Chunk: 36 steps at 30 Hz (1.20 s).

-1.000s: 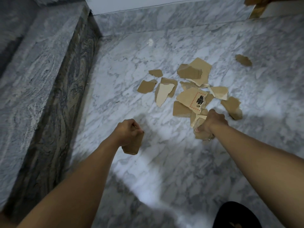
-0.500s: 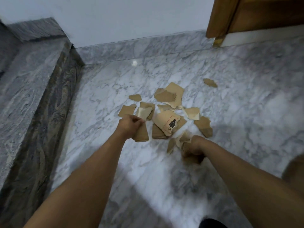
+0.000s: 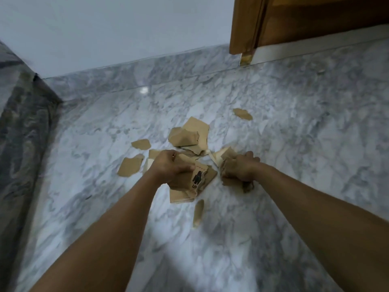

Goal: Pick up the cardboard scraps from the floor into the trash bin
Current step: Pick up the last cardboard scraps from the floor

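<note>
Down on the glossy grey-veined marble floor (image 3: pixel 294 144), both hands had moved into the heap compared with a second earlier. The left hand (image 3: pixel 172 167), which only carried one small bit before, now had its grip clamped on the torn brown cardboard scrap with the black printed figure (image 3: pixel 199 178). The right hand (image 3: pixel 240 167) was clenched around a crumpled wad of brown and pale scraps (image 3: pixel 225 154). So the gathering looked well underway to me, but flat ragged-edged brown pieces (image 3: pixel 189 135) still lay loose, plus a thin sliver (image 3: pixel 197 213) nearer and a lone stray piece (image 3: pixel 242 113) further off. No trash bin in view.
</note>
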Each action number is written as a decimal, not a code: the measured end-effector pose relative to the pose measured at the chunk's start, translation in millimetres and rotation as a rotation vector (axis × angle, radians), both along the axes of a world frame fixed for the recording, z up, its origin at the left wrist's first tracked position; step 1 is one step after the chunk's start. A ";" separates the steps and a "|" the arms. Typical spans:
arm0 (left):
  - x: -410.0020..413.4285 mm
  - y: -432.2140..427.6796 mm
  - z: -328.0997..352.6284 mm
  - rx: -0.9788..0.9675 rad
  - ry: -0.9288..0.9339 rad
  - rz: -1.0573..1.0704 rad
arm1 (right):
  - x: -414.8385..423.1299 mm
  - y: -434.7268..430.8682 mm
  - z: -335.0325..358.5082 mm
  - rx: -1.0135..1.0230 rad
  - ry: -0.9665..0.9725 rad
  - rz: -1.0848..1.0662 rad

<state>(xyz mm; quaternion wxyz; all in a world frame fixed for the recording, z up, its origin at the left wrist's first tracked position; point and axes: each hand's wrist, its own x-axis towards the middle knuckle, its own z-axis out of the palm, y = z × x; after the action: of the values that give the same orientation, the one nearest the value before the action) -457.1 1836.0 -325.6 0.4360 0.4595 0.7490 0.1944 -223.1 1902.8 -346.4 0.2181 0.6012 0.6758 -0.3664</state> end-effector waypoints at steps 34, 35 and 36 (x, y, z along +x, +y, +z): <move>-83.8 38.9 7.7 -0.022 0.279 -0.442 | -33.7 -51.3 20.5 -0.052 0.415 -0.398; -96.7 37.2 9.5 -0.046 0.328 -0.468 | -42.8 -65.5 15.0 -0.071 0.372 -0.377; -108.0 34.6 9.9 -0.070 0.377 -0.499 | -52.4 -78.9 8.6 -0.098 0.332 -0.366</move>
<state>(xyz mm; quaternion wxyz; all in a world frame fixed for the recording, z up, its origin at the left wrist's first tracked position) -565.2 1870.6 -315.7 0.3394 0.6419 0.6868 -0.0331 -275.5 1823.9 -337.7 0.0630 0.6338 0.5636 -0.5260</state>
